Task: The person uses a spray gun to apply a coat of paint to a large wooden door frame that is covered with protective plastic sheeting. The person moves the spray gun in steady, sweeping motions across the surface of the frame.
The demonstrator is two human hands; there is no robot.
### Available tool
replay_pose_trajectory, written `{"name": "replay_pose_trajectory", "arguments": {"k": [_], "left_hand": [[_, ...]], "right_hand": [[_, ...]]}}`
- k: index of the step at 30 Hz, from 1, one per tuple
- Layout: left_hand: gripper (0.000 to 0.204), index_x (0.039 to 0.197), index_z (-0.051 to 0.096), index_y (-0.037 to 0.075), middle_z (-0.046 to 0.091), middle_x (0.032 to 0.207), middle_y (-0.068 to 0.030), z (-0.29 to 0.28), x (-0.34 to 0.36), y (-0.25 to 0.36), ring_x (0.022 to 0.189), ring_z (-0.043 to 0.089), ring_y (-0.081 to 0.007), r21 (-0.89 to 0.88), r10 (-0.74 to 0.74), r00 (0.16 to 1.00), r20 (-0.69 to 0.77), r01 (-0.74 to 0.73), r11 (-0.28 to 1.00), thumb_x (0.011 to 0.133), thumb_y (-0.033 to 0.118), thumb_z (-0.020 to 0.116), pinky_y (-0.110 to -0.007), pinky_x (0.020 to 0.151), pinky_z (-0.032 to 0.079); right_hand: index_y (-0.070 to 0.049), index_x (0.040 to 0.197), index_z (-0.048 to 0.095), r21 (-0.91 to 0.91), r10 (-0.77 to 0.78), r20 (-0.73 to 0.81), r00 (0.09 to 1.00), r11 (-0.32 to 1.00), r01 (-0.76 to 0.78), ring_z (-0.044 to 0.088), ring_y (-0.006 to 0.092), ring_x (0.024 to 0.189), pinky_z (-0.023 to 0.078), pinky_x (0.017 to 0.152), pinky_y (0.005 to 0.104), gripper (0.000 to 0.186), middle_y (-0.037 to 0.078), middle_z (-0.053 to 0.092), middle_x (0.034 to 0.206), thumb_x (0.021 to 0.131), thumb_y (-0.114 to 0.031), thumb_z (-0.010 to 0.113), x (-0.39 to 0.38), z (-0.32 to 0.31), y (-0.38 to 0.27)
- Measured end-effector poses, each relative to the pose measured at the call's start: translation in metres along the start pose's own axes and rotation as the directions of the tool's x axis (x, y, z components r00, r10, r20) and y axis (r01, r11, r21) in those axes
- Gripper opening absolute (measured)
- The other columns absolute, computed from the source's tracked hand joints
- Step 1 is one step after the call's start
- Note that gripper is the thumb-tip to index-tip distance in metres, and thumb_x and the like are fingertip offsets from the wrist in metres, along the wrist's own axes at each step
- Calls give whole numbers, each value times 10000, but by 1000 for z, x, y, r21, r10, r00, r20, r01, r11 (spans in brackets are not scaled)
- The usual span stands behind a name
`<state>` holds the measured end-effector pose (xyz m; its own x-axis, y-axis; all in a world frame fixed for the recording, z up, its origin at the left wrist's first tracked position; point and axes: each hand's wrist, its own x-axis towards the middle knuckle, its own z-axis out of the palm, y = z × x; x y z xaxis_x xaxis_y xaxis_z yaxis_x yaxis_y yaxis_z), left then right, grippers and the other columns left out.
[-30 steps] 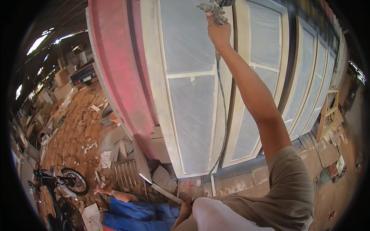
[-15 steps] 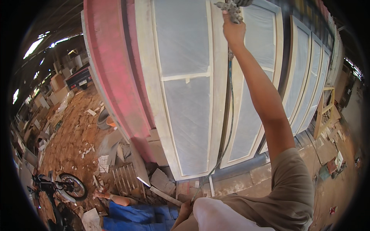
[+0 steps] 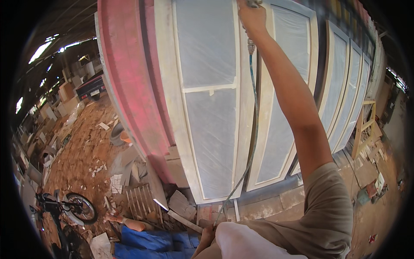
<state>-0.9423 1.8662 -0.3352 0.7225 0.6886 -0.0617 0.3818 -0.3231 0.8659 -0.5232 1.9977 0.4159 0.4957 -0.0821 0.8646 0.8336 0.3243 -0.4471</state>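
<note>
At the top edge my right hand [image 3: 253, 19] is closed around a metal spray gun [image 3: 254, 3], most of it cut off by the frame. A teal hose [image 3: 255, 101] hangs from the fitting under that hand and curves down to my waist. There my left hand [image 3: 207, 235] is closed by the hose's lower end and appears to grip it; its fingers are partly hidden. Before me stands a tall cream-painted door frame [image 3: 186, 129], its panels covered with film [image 3: 211, 134] and edged with tape. A second framed panel [image 3: 280, 125] stands right behind my raised arm.
A pinkish-red panel [image 3: 125, 77] leans at the left. More masked frames [image 3: 336, 82] line up at right, near a bare wooden frame [image 3: 365, 125]. Scrap boards [image 3: 181, 205] and a slatted piece [image 3: 142, 200] lie by my feet. A motorcycle [image 3: 77, 209] stands lower left, beside blue cloth [image 3: 146, 239].
My right hand and the spray gun have moved up and slightly left, so the gun is now mostly out of view. The hose has swung left at its top. My left hand stays put.
</note>
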Motion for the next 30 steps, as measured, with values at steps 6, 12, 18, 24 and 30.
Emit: {"name": "replay_pose_trajectory", "arguments": {"k": [6, 12, 18, 24, 30], "left_hand": [[425, 1034, 659, 3, 668, 854, -285, 16, 1, -1, 827, 675, -464, -68, 95, 984, -151, -106, 992, 933, 415, 642, -538, 728, 499], [320, 858, 662, -6, 676, 768, -222, 9, -34, -24, 723, 680, -391, -19, -379, 923, -63, 378, 925, 929, 304, 621, -483, 644, 497], [414, 882, 664, -1, 671, 838, -269, 12, -90, -31, 849, 663, -458, 140, -595, 779, 198, 578, 804, 949, 394, 560, -515, 736, 494], [354, 971, 673, 32, 676, 862, -276, 56, -119, -34, 857, 646, -489, 348, -628, 736, 254, 536, 769, 951, 356, 532, -561, 755, 487], [284, 1129, 692, 84, 660, 1095, -231, 147, -115, -50, 1003, 618, -438, 333, -694, 719, 13, 652, 681, 918, 194, 538, -497, 886, 486]], "right_hand": [[-23, 908, 745, -136, 336, 212, 918, 940, -312, 574, 200, 567, 431, 525, 373, 501, 95, 604, 634, 919, -515, 651, -34, -16, -44], [-48, 1074, 741, 44, 407, 369, 835, 890, -453, 550, 134, 570, 433, 522, 311, 394, 17, 631, 690, 985, -407, 607, -178, -125, 31], [-58, 1260, 532, 5, 597, 312, 739, 777, -629, 430, 53, 512, 369, 459, 218, 303, 99, 656, 942, 1018, -226, 603, -409, -270, 114], [-37, 1126, 669, -330, 948, 224, 226, 292, -898, 563, 55, 693, 462, 585, 235, 170, -8, 677, 914, 960, -74, 667, -609, -385, 140], [7, 1104, 676, -602, 982, 154, -112, 3, -799, 593, 87, 834, 486, 757, 262, 205, 13, 678, 901, 917, -72, 704, -784, -453, 197]]}}
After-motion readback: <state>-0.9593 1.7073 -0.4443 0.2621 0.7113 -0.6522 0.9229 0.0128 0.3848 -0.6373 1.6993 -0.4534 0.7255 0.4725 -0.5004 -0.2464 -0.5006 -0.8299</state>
